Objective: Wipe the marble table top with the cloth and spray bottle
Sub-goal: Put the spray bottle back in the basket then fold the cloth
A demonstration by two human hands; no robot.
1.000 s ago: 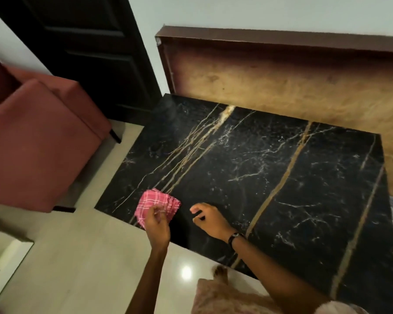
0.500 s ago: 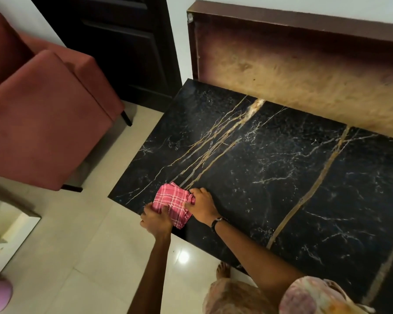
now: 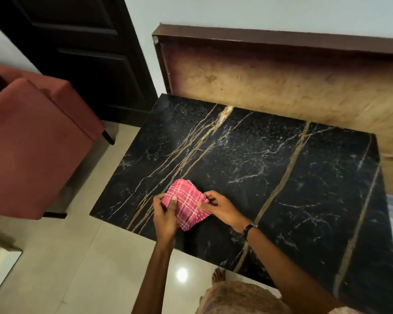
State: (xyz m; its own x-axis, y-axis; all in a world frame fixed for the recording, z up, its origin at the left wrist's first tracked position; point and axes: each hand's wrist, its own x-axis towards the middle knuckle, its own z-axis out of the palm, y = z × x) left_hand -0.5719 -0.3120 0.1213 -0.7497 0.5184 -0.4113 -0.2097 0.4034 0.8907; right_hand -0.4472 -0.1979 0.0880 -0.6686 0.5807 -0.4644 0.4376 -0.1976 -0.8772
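A black marble table top point(image 3: 270, 177) with gold and white veins fills the centre and right. A folded pink checked cloth point(image 3: 186, 202) is held just over its near left corner. My left hand point(image 3: 165, 215) grips the cloth's left edge, thumb on top. My right hand point(image 3: 222, 208), with a dark band on the wrist, pinches the cloth's right edge. No spray bottle is in view.
A red upholstered armchair point(image 3: 32, 143) stands to the left of the table on the pale tiled floor point(image 3: 77, 268). A wooden panel point(image 3: 281, 82) rises behind the table, with a dark door point(image 3: 82, 53) to its left. My bare foot point(image 3: 218, 274) shows below the table's near edge.
A second ago only my left hand held the cloth and my right hand lay on the marble. My right hand has since taken the cloth's right edge, and the cloth now spreads between both hands.
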